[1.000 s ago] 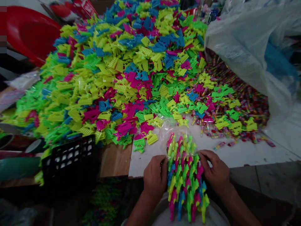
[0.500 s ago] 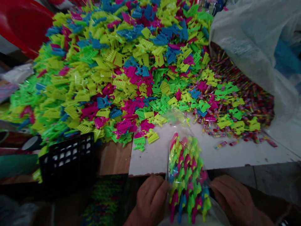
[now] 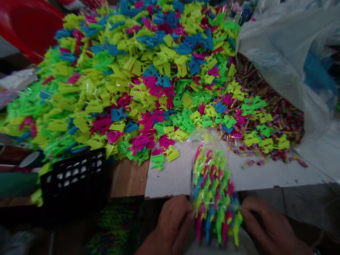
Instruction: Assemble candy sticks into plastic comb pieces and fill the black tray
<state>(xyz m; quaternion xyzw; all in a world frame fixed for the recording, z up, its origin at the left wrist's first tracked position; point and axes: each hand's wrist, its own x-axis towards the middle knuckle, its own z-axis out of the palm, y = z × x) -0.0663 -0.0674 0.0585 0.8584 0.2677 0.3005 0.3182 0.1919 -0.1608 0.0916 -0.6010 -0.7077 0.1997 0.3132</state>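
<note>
A clear plastic bag [image 3: 214,191] packed with neon pink, green, yellow and blue plastic toy pieces stands upright at the near edge of a white board [image 3: 172,177]. My left hand [image 3: 172,223] grips the bag's left side low down. On its right side my right hand [image 3: 265,226] holds it too. Both hands are blurred and sit below the board's edge. Behind the bag a huge heap of loose neon plastic pieces [image 3: 127,81] covers the table.
A black perforated crate [image 3: 74,177] sits at the near left, below the wooden table edge [image 3: 129,179]. A large translucent plastic sack [image 3: 287,53] lies at the right over small wrapped candies [image 3: 276,113]. A red plastic chair [image 3: 26,28] is at the far left.
Both hands have slid down from the bag's middle to its lower part, toward me. The bag now stands more upright and its top has closed in.
</note>
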